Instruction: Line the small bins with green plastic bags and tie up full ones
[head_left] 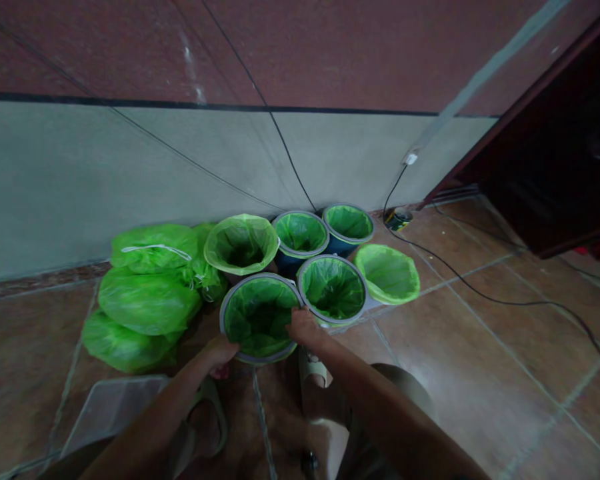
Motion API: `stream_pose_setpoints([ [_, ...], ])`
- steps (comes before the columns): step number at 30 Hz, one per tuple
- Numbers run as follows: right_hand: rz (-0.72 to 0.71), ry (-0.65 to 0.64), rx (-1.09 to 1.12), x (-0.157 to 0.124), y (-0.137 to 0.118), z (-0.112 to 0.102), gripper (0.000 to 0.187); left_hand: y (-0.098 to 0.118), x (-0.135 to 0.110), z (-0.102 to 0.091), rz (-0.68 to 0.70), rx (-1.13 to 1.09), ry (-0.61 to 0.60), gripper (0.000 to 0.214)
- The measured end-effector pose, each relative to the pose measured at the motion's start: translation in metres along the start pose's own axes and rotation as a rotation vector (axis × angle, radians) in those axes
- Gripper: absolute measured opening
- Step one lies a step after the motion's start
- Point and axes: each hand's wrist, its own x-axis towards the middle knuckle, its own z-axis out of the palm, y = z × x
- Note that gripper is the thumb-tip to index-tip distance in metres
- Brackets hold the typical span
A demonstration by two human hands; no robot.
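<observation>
A round trash can [261, 281] with a grey rim and a green bag lining it is in front of me. My left hand [223, 353] grips its rim at the near left, the fingers mostly out of sight below the edge. On the right side of the same rim, my right hand [304, 325] is closed over the edge and the bag. Touching or nearly touching it on the right is another grey-rimmed lined can [331, 258]. Behind stand a can covered by a light green bag [241, 233] and two more grey-rimmed lined cans [300, 215] [349, 207].
Several full green bags [143, 300] are piled at the left by the wall. A can with a light green liner [387, 273] stands at the right. A small tin [399, 218] and a black cable [470, 287] lie beyond; a clear plastic box [115, 403] is near my feet.
</observation>
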Motion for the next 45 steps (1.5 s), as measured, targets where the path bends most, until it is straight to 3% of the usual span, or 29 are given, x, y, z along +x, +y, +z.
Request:
stream_pose_setpoints([
  [9, -0.020, -0.069, -0.065, -0.005, -0.004, -0.010, 0.035, -0.001, -0.001, -0.003, 0.006, 0.006, -0.008, 0.037],
  [27, -0.013, -0.080, -0.043, -0.010, -0.007, -0.010, 0.037, -0.003, 0.010, -0.012, 0.025, 0.088, -0.004, 0.027],
  [39, -0.023, -0.088, -0.097, -0.006, -0.007, -0.003, 0.029, -0.007, 0.016, -0.009, 0.031, 0.106, 0.010, 0.035],
  [45, -0.010, -0.041, -0.066, -0.008, -0.010, -0.006, 0.026, -0.004, -0.004, -0.011, 0.027, 0.058, 0.057, 0.047],
])
